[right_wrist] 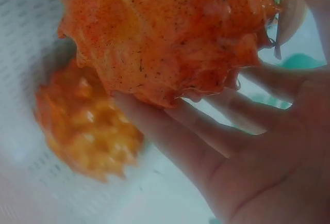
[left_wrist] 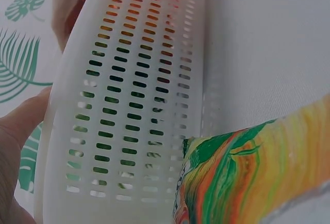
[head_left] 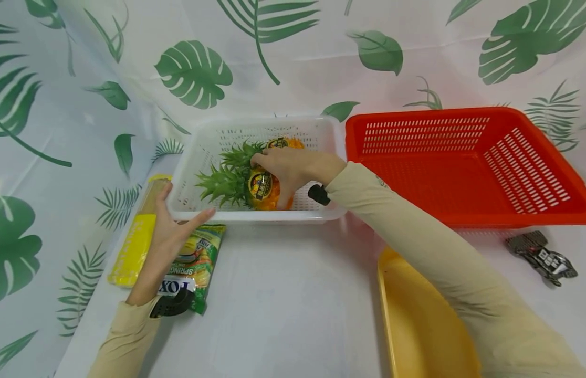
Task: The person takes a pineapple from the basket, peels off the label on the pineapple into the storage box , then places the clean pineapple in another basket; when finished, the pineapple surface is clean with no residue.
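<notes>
Inside the white basket (head_left: 255,216), we wrap our right hand (head_left: 295,167) round the nearer pineapple (head_left: 262,187); our left hand (head_left: 171,231) spreads at the basket's rim. We'd best hold the fruit's body firmly, clear of the farther pineapple (head_left: 280,142).

Creased white backdrop (head_left: 312,86) printed with green leaves (head_left: 197,73), its left side bluish, pale tabletop (head_left: 293,294), soft light

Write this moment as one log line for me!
right hand: grips nearer pineapple | left hand: at white basket corner | farther pineapple: inside white basket
</notes>
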Tool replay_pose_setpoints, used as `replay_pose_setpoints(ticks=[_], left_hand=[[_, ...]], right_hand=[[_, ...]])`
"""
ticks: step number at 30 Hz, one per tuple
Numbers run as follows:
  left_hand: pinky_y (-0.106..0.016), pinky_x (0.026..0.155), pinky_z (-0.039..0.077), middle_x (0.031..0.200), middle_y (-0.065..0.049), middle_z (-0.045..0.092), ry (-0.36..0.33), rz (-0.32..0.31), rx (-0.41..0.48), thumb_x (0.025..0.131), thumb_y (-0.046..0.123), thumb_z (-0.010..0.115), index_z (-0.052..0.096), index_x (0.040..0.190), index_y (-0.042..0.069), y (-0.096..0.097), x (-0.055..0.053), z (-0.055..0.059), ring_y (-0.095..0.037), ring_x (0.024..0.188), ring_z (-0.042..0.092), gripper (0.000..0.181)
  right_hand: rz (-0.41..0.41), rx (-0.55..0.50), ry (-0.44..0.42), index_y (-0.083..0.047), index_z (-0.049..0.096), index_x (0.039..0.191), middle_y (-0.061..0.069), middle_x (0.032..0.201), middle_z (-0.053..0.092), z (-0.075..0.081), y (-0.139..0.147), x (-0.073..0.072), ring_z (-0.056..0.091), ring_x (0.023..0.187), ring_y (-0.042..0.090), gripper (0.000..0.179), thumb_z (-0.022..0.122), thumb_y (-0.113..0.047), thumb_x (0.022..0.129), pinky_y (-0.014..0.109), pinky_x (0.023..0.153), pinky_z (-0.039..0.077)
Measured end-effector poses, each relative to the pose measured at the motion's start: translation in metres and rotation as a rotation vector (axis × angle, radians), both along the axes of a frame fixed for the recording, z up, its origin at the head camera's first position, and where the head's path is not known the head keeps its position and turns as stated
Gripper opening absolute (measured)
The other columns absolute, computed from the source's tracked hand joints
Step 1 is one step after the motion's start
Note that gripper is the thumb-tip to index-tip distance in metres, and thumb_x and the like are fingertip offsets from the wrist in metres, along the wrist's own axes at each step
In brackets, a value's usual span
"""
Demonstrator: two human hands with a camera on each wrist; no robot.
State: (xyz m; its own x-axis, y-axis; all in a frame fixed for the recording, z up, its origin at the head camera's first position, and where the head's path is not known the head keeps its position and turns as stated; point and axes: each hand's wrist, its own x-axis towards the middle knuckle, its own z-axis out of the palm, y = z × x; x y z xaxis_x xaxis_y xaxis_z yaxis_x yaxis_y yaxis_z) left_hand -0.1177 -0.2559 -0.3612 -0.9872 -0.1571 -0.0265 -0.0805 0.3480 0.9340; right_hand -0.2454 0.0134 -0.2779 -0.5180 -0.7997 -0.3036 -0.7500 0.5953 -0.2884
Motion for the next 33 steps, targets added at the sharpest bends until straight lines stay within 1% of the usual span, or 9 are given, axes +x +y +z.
replay_pose_setpoints(ticks=[6,10,15,19,22,26,27,30,33], left_hand=[[-0.061,0.121,0.030,0.173,-0.015,0.008,-0.027,0.016,-0.018,0.093,0.026,0.081,-0.008,0.167,0.020,0.002,0.001,0.001,-0.039,0.152,0.027,0.116],[-0.063,0.123,0.024,0.175,-0.010,-0.002,-0.032,0.025,-0.055,0.092,0.030,0.080,-0.007,0.168,0.020,0.001,0.001,0.001,-0.037,0.156,0.018,0.116],[-0.064,0.125,0.014,0.175,-0.007,-0.007,-0.028,0.030,-0.104,0.092,0.032,0.080,-0.006,0.168,0.019,0.002,0.001,0.000,-0.033,0.159,0.005,0.116],[-0.064,0.124,0.017,0.175,-0.008,-0.006,-0.024,0.026,-0.086,0.092,0.030,0.080,-0.006,0.168,0.018,0.002,0.002,0.001,-0.033,0.159,0.005,0.115],[-0.061,0.123,0.023,0.173,-0.014,0.001,-0.004,0.014,-0.016,0.094,0.017,0.077,-0.005,0.167,0.014,0.002,0.002,-0.001,-0.035,0.156,0.016,0.110],[-0.055,0.122,0.029,0.169,-0.022,0.017,0.019,0.009,0.053,0.095,0.001,0.072,-0.005,0.166,0.012,0.002,0.003,-0.003,-0.039,0.148,0.031,0.106],[-0.056,0.122,0.030,0.168,-0.022,0.019,0.020,0.008,0.063,0.095,0.000,0.071,-0.006,0.166,0.012,0.002,0.003,-0.003,-0.040,0.147,0.033,0.106],[-0.056,0.117,0.035,0.166,-0.022,0.024,0.023,0.007,0.030,0.095,0.006,0.075,-0.006,0.167,0.014,0.003,0.004,-0.002,-0.039,0.144,0.036,0.109],[-0.055,0.113,0.039,0.166,-0.020,0.024,0.018,-0.006,0.021,0.095,0.014,0.077,-0.007,0.167,0.017,0.004,0.002,-0.001,-0.038,0.144,0.038,0.111]], right_hand=[[0.010,-0.095,0.011,-0.003,0.035,0.156,0.014,0.144,0.051,0.023,0.011,0.004,0.050,0.131,0.029,0.098,0.089,-0.033,0.080,0.040,0.112,0.044],[0.020,-0.142,0.022,-0.003,0.036,0.155,0.014,0.143,0.051,0.037,0.020,0.011,0.049,0.131,0.029,0.098,0.090,-0.033,0.079,0.040,0.111,0.046],[0.052,-0.171,0.062,-0.004,0.038,0.154,0.012,0.144,0.052,0.057,0.036,0.028,0.049,0.133,0.027,0.101,0.094,-0.036,0.077,0.040,0.110,0.048],[0.097,-0.188,0.097,-0.006,0.041,0.153,0.010,0.143,0.053,0.067,0.050,0.047,0.050,0.131,0.024,0.100,0.095,-0.040,0.075,0.039,0.106,0.051],[0.132,-0.196,0.090,-0.006,0.041,0.152,0.010,0.143,0.052,0.069,0.060,0.064,0.052,0.128,0.024,0.101,0.096,-0.040,0.075,0.039,0.104,0.052],[0.156,-0.177,0.048,-0.007,0.037,0.155,0.010,0.145,0.050,0.067,0.074,0.087,0.054,0.126,0.025,0.104,0.095,-0.041,0.075,0.041,0.107,0.050],[0.162,-0.174,0.039,-0.007,0.037,0.155,0.009,0.145,0.050,0.065,0.077,0.093,0.055,0.124,0.025,0.104,0.095,-0.042,0.075,0.040,0.107,0.050],[0.169,-0.168,0.007,-0.006,0.037,0.156,0.007,0.147,0.050,0.058,0.087,0.108,0.056,0.124,0.022,0.105,0.094,-0.042,0.076,0.039,0.109,0.049],[0.159,-0.176,-0.029,-0.007,0.041,0.154,0.003,0.143,0.052,0.049,0.100,0.122,0.057,0.119,0.018,0.100,0.094,-0.039,0.076,0.037,0.106,0.051]])
